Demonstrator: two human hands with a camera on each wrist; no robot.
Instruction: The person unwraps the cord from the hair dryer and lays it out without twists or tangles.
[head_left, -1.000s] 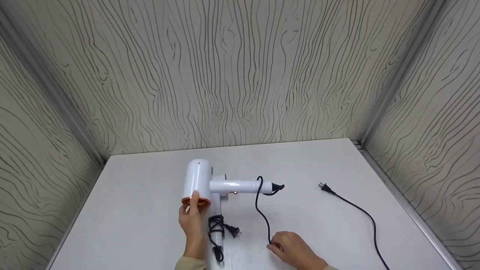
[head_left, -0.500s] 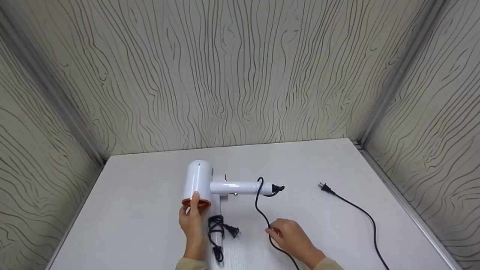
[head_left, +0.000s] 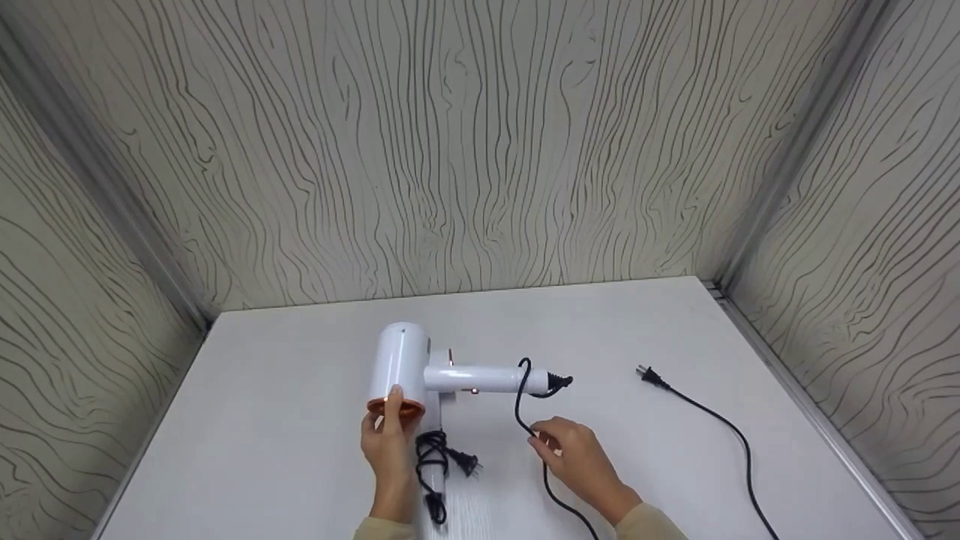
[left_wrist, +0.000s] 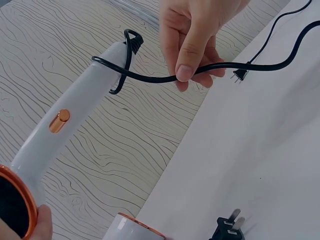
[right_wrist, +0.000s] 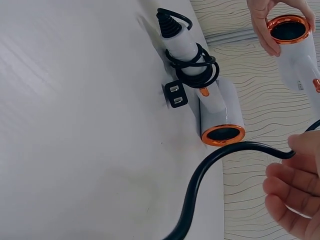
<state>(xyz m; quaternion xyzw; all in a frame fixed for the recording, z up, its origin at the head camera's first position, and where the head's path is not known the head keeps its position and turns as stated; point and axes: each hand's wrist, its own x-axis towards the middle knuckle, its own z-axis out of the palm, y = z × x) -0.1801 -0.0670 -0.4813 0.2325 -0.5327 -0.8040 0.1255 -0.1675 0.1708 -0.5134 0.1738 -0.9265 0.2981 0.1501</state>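
Observation:
My left hand (head_left: 386,450) grips a white hair dryer (head_left: 394,356) by its orange-rimmed end, thumb over the rim. The dryer's handle (head_left: 480,379) points right, with an orange switch (left_wrist: 60,120) visible in the left wrist view. Its black cord (left_wrist: 150,79) makes a turn around the handle's end. Between thumb and fingers, my right hand (head_left: 581,457) pinches this cord a short way from the handle; the rest runs off toward the front. A second white hair dryer (right_wrist: 232,105) lies on the table, partly hidden beneath the first, its own cord (right_wrist: 205,75) wound around its handle.
The second dryer's plug (head_left: 465,461) sticks out to the right of its handle. Farther right, another black plug (head_left: 652,376) lies on the white table (head_left: 247,420), its cord leading off the front. Wood-patterned panels (head_left: 465,150) enclose the table's back and sides.
My right hand has slid up along the cord, away from me and closer to the handle. The held dryer has shifted very slightly right and toward me in my left hand.

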